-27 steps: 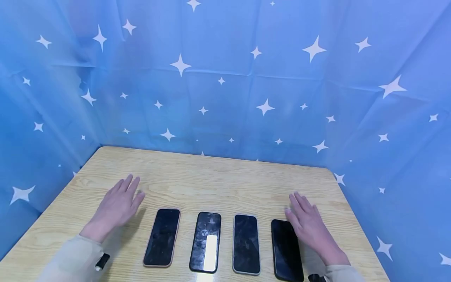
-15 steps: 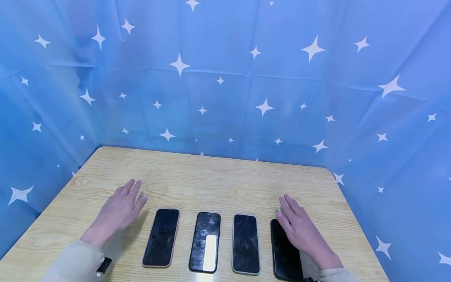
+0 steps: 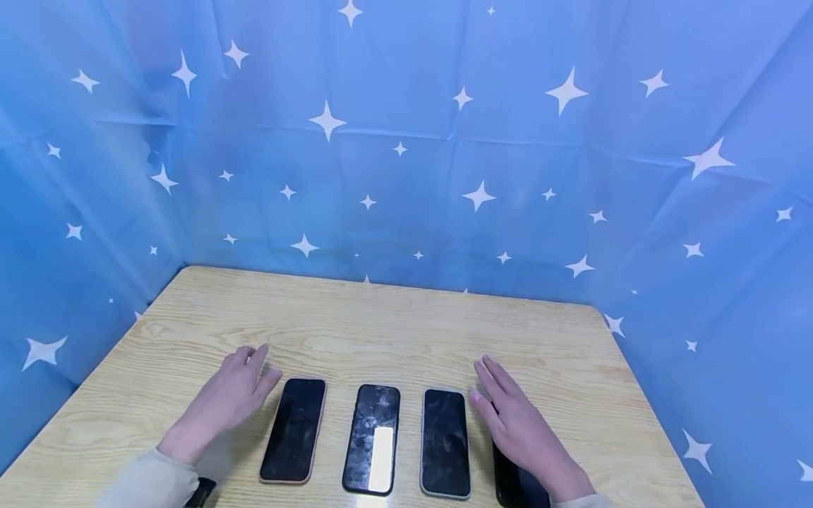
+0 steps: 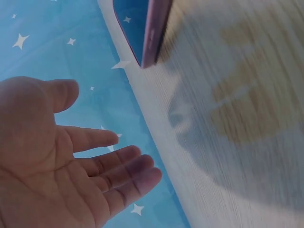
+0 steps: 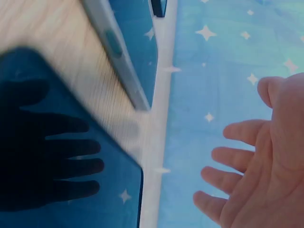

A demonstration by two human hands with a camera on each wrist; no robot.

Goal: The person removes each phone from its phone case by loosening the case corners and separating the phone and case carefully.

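Several smartphones lie face up in a row on the wooden table, their screens dark. My left hand point(image 3: 222, 402), fingers relaxed, is just left of the pink-edged phone point(image 3: 293, 432); that phone's pink side point(image 4: 153, 33) shows at the top of the left wrist view. Over the rightmost black phone point(image 3: 513, 480) hovers my right hand point(image 3: 524, 430), hiding most of it, its fingers loosely extended. The hand's dark reflection shows on this phone's screen point(image 5: 118, 180) in the right wrist view. Both palms hold nothing.
Between the outer phones lie a black-edged phone point(image 3: 371, 439) with a bright light reflection and a silver-edged phone point(image 3: 445, 444). The wooden table point(image 3: 381, 317) reaches back to a blue star-patterned curtain point(image 3: 406, 176), which also hangs along both sides.
My left hand has moved right and toward me, close to the pink-edged phone. My right hand has shifted left over the rightmost phone. The phones have stayed in place.
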